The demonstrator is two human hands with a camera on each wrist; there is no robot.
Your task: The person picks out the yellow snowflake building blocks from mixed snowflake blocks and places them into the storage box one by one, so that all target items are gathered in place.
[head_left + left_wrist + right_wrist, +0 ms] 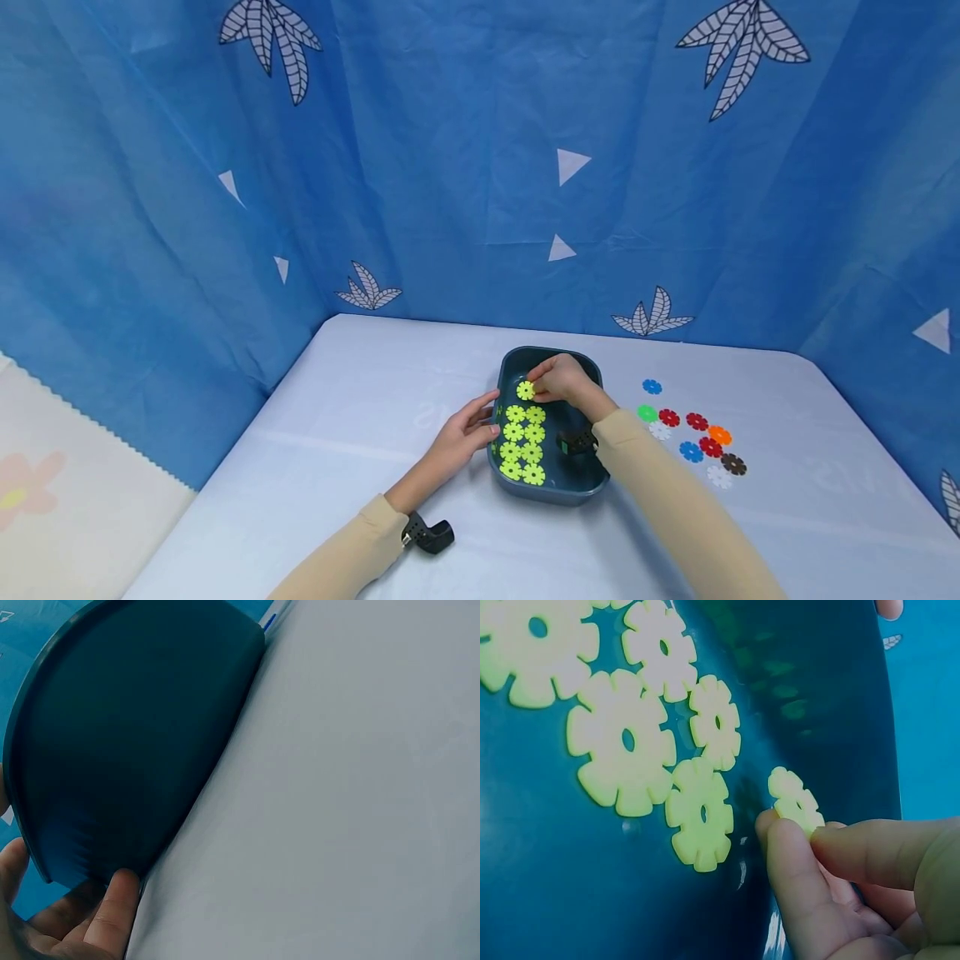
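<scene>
A dark teal plastic bin stands on the table. My left hand rests at its left side, fingertips touching the rim and outer wall, as the left wrist view shows on the bin's wall. Inside the bin, my right hand pinches a yellow-green snowflake disc between thumb and fingers, held on a slant near the bin's far left. Below it, several matching yellow-green discs lie flat in two columns on the bin floor. The held disc is partly covered by fingertips in the right wrist view.
To the right of the bin, loose discs lie scattered on the white tablecloth: several colours, among them a blue disc, an orange disc and a brown disc. A blue patterned curtain hangs behind the table.
</scene>
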